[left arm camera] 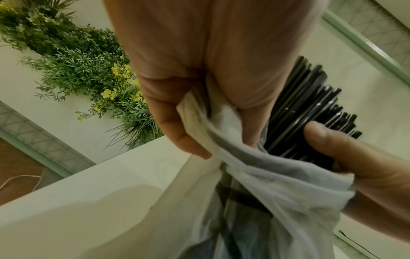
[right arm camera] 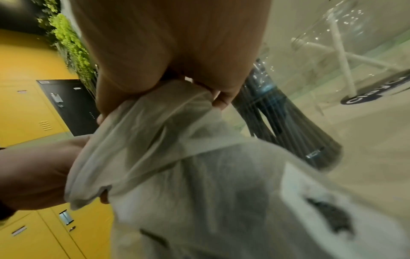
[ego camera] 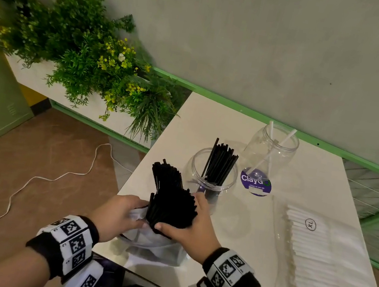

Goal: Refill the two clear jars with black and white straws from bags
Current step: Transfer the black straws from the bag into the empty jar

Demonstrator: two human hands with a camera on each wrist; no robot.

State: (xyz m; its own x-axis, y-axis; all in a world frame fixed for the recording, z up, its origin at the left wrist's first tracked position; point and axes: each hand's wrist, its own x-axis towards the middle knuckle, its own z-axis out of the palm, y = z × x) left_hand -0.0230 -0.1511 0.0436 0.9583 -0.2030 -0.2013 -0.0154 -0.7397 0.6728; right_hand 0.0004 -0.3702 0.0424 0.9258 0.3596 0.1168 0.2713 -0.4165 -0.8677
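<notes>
Two hands work one bundle of black straws (ego camera: 170,203): my right hand (ego camera: 189,229) is wrapped around it, my left hand (ego camera: 117,214) pinches the bag (ego camera: 155,246) mouth. Only the left wrist view shows the bag film bunched in those fingers (left arm camera: 177,129). At one o'clock stands the black-straw jar (ego camera: 213,173), beyond it the white-straw jar (ego camera: 270,155); at three o'clock the white straws (ego camera: 320,255) lie bagged on the table (ego camera: 232,226).

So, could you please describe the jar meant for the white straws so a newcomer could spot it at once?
On the white table, two clear jars stand near the far edge by the green-trimmed wall. The far jar is the one: it has a purple label and only two white straws, whereas its neighbour holds black ones.
</notes>
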